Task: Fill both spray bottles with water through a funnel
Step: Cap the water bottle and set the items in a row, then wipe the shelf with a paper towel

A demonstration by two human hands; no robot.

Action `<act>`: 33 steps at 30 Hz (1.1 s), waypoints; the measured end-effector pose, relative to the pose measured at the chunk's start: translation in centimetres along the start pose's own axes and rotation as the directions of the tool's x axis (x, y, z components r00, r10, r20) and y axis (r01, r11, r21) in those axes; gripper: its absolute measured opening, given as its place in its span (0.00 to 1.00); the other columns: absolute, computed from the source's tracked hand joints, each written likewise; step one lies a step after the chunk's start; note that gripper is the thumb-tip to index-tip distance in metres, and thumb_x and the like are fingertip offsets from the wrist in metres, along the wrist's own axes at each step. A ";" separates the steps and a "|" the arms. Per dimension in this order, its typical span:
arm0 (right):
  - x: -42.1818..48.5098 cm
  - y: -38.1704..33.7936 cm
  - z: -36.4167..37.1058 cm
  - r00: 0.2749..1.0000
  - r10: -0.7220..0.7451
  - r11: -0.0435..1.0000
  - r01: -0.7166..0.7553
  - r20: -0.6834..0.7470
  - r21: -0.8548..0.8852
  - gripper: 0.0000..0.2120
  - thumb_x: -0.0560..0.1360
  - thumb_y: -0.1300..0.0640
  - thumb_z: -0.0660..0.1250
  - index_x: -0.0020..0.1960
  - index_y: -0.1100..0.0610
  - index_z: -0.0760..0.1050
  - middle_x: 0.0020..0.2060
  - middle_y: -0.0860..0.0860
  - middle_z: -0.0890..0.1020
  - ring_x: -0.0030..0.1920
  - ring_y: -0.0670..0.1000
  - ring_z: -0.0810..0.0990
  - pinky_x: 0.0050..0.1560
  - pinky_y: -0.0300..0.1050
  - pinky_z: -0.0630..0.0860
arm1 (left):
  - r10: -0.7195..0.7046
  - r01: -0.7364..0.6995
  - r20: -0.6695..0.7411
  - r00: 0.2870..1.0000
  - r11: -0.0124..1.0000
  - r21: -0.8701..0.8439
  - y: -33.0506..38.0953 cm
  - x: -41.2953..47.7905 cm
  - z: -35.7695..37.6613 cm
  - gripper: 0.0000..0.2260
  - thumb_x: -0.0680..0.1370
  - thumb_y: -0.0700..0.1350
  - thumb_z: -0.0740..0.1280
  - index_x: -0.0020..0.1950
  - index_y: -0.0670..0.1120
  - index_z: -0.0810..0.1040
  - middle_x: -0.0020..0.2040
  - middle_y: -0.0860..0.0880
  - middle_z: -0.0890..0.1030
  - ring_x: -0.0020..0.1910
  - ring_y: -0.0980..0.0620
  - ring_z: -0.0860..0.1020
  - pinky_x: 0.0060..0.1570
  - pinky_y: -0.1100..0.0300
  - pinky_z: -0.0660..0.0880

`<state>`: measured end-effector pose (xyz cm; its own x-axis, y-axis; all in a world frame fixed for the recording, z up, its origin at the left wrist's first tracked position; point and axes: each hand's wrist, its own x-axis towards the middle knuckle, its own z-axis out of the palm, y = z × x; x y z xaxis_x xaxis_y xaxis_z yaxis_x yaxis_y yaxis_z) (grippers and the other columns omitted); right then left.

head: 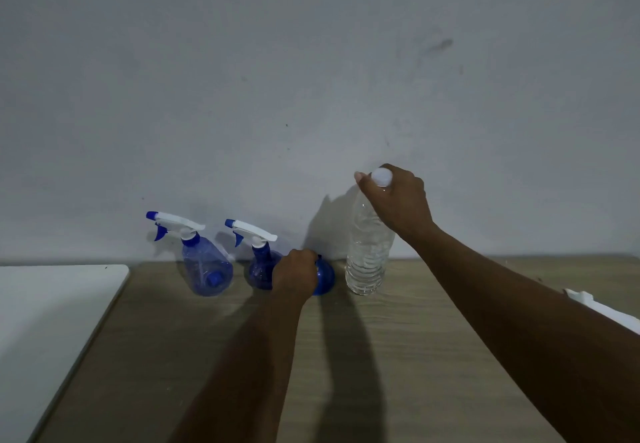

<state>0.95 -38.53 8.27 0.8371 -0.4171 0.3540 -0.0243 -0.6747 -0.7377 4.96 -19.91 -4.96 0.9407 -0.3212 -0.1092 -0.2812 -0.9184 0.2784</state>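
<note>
Two blue spray bottles with white trigger heads stand by the wall: the left one [207,269] and the right one [260,269]. A blue funnel [325,278] rests mouth-down just right of them. My left hand [295,274] is closed on the funnel and hides part of it and of the right spray bottle. A clear water bottle [367,252] with a white cap [381,176] stands upright to the right. My right hand [398,200] grips its neck just below the cap.
The wooden table [346,356] runs up to a grey wall [311,79]. A white surface [52,321] adjoins it on the left. A white object [602,311] shows at the right edge behind my forearm.
</note>
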 end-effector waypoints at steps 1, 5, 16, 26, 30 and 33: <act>0.1 0.1 0.4 1.000 0.003 1.000 -0.003 0.022 0.013 0.20 0.77 0.39 0.66 0.41 0.56 0.77 0.34 0.48 0.81 0.38 0.49 0.80 0.37 0.43 0.73 | 0.001 -0.001 0.003 1.000 1.000 -0.001 0.1 0.2 0.3 0.14 0.80 0.42 0.62 0.65 0.50 0.78 0.59 0.43 0.79 0.57 0.42 0.80 0.51 0.50 0.78; 0.2 0.6 1.4 0.999 0.034 0.994 -0.038 0.042 0.098 0.17 0.77 0.38 0.66 0.42 0.52 0.74 0.34 0.45 0.79 0.37 0.44 0.78 0.36 0.39 0.71 | 0.008 -0.008 0.026 1.000 1.000 -0.024 0.5 0.8 0.8 0.12 0.80 0.43 0.62 0.62 0.49 0.79 0.58 0.43 0.80 0.56 0.41 0.80 0.51 0.48 0.79; 0.5 -0.4 1.5 0.993 0.120 0.962 -0.120 -0.019 -0.247 0.29 0.75 0.29 0.59 0.58 0.55 0.74 0.55 0.54 0.78 0.59 0.59 0.74 0.57 0.57 0.71 | 0.074 -0.072 0.024 0.997 0.994 -0.079 0.7 -3.2 -0.9 0.17 0.78 0.49 0.65 0.66 0.49 0.70 0.60 0.44 0.78 0.58 0.42 0.78 0.48 0.48 0.78; -7.7 0.1 -2.1 0.962 0.254 0.962 -0.261 -0.100 -0.074 0.28 0.77 0.30 0.57 0.62 0.52 0.71 0.61 0.53 0.75 0.62 0.54 0.74 0.64 0.59 0.70 | 0.255 -0.235 0.003 0.967 0.897 -0.375 2.3 -9.9 -1.7 0.16 0.75 0.46 0.66 0.63 0.48 0.77 0.52 0.47 0.83 0.54 0.45 0.79 0.53 0.51 0.77; -16.3 5.6 -4.1 0.919 0.383 0.914 -0.392 -0.097 -0.105 0.18 0.78 0.41 0.65 0.56 0.55 0.74 0.52 0.55 0.78 0.49 0.51 0.78 0.53 0.52 0.77 | 0.291 -0.236 0.076 0.954 0.880 -0.412 3.7 -10.9 -0.5 0.16 0.74 0.51 0.68 0.61 0.52 0.78 0.50 0.50 0.83 0.51 0.47 0.81 0.53 0.51 0.78; -23.2 10.4 -6.9 0.840 0.529 0.825 -0.543 -0.123 -0.159 0.15 0.78 0.44 0.67 0.57 0.55 0.74 0.51 0.55 0.80 0.48 0.52 0.80 0.51 0.54 0.79 | 0.344 -0.253 0.154 0.926 0.871 -0.421 6.4 -12.0 0.9 0.17 0.74 0.52 0.68 0.62 0.54 0.77 0.50 0.52 0.82 0.51 0.49 0.80 0.54 0.52 0.78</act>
<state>-22.51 -40.04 -3.66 0.6226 -0.7822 -0.0223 -0.5614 -0.4267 -0.7090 -8.30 -22.11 -2.77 0.7455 -0.6488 -0.1526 -0.4035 -0.6215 0.6716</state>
